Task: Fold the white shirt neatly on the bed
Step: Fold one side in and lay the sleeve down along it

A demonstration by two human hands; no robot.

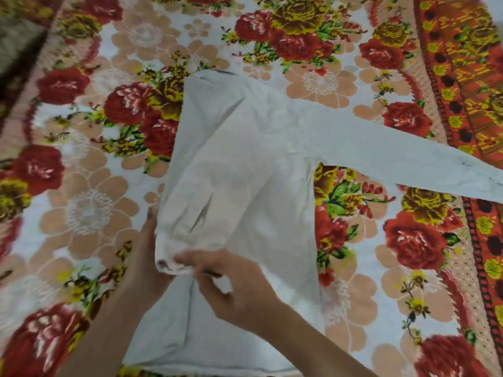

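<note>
A white long-sleeved shirt (245, 164) lies on the bed, collar end far from me and hem near the bottom edge of the view. One sleeve is folded diagonally across the body, its cuff (168, 257) near me. My left hand (144, 257) holds the cuff from the left side. My right hand (228, 284) pinches the same cuff from the right, fingers closed on the cloth. The other sleeve (408, 156) stretches out flat to the right and runs out of view.
The bed is covered by a sheet (89, 170) printed with red, yellow and peach flowers. An orange patterned border (468, 85) runs down its right side. A dark strip beyond the bed's edge (16, 47) shows at the top left.
</note>
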